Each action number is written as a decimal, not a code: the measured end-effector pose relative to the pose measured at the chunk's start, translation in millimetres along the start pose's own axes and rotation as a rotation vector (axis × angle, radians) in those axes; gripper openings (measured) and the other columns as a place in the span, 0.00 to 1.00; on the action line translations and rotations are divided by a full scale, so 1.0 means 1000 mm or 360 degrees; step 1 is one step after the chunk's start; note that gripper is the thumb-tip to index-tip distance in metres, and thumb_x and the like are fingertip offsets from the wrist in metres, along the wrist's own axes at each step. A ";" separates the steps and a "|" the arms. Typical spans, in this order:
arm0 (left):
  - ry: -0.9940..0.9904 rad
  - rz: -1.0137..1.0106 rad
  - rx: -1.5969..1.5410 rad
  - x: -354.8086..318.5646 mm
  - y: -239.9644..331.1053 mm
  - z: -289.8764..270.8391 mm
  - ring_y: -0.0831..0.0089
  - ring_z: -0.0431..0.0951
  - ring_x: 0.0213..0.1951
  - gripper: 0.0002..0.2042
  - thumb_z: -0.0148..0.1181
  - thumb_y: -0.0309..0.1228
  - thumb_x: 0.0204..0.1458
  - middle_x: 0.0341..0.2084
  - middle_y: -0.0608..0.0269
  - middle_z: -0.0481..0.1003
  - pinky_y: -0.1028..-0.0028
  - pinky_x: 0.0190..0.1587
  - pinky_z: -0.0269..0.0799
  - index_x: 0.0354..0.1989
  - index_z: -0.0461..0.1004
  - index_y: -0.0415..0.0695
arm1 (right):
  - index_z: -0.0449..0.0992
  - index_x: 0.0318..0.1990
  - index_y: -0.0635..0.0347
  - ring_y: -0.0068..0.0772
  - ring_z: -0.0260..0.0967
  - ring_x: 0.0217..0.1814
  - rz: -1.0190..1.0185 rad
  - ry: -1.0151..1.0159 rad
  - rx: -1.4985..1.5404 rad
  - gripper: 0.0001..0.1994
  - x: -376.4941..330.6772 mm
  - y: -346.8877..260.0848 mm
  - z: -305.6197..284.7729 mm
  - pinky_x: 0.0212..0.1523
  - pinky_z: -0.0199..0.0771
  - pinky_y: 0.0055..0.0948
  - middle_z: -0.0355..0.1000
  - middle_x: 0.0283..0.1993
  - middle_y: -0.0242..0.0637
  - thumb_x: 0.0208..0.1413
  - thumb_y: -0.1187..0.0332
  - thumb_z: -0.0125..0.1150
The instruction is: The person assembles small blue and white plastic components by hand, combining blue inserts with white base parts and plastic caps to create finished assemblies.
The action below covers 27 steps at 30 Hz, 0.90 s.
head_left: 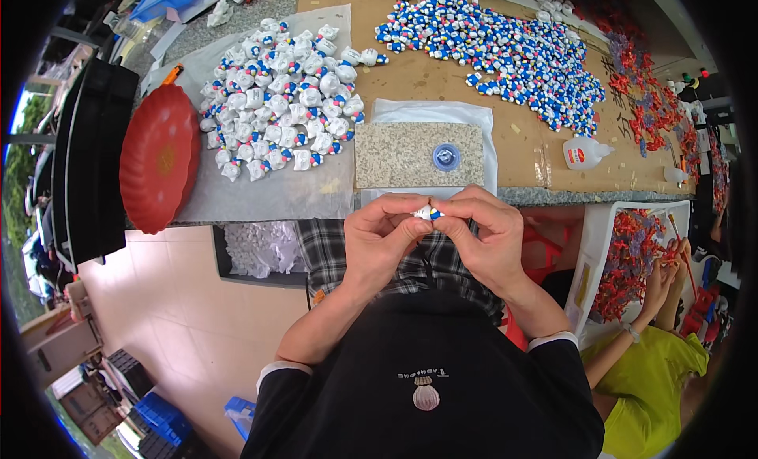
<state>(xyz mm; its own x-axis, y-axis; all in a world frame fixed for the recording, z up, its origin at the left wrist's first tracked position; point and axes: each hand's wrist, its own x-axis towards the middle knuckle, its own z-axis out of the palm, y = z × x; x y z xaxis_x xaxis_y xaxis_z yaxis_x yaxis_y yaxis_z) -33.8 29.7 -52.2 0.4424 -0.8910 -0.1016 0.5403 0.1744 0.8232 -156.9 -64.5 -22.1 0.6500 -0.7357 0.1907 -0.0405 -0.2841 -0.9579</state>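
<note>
Just in front of the table's near edge, my left hand [380,239] and my right hand [488,239] meet with their fingertips pinched on a small white-and-blue figurine [427,213]. My left fingers grip its white end and my right fingers its blue end, partly covering it. Beyond them lies a speckled stone slab [395,155] on white sheeting, bearing a small round blue-rimmed dish [446,157]. To the left spreads a pile of white-headed figurines with blue bodies [276,104]. At the far right is a heap of smaller blue-and-white pieces [505,52].
A squeeze bottle [583,153] with a red label stands right of the slab. At left is a red scalloped tray [160,159]. To the lower right, a co-worker's hands [663,281] work over a white bin [584,281] of red and purple pieces.
</note>
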 end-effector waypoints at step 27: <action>0.0992 0.1621 0.2669 0.143 0.125 -0.068 0.61 0.73 0.41 0.09 0.55 0.29 0.49 0.38 0.51 0.74 0.66 0.47 0.65 0.37 0.76 0.39 | 0.74 0.38 0.59 0.36 0.66 0.40 -0.0648 0.0297 -0.1328 0.12 0.109 0.050 -0.080 0.39 0.65 0.31 0.69 0.33 0.35 0.42 0.74 0.59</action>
<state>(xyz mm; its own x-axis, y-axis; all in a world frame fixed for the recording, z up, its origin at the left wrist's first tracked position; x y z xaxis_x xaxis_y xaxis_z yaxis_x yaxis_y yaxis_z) 145.8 -47.7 -1.3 0.4234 -0.4472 0.7879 -0.8861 -0.3853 0.2575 -148.8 -207.7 -32.4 0.6047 -0.5491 0.5768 -0.4139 -0.8355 -0.3615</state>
